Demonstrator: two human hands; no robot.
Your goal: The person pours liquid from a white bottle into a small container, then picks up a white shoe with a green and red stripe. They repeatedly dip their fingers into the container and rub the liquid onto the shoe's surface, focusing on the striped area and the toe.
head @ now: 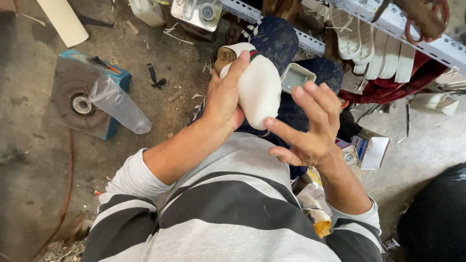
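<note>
Much of the shoe (259, 90) is hidden: the left hand (224, 99) covers its near side, and the sole side cannot be seen. The left hand's fingertips are out of sight behind the white upper; only the thumb (238, 68) shows, pressed along the top near the tan heel and the striped tab. So the left hand is closed round the shoe, toe pointing down toward the person's lap. To the right, the right hand (310, 126) is spread wide and holds nothing; its index finger (281, 130) touches the toe end, the other fingers stand clear of it. Just behind those fingers sits a small grey tray (296, 76), partly covered by them.
</note>
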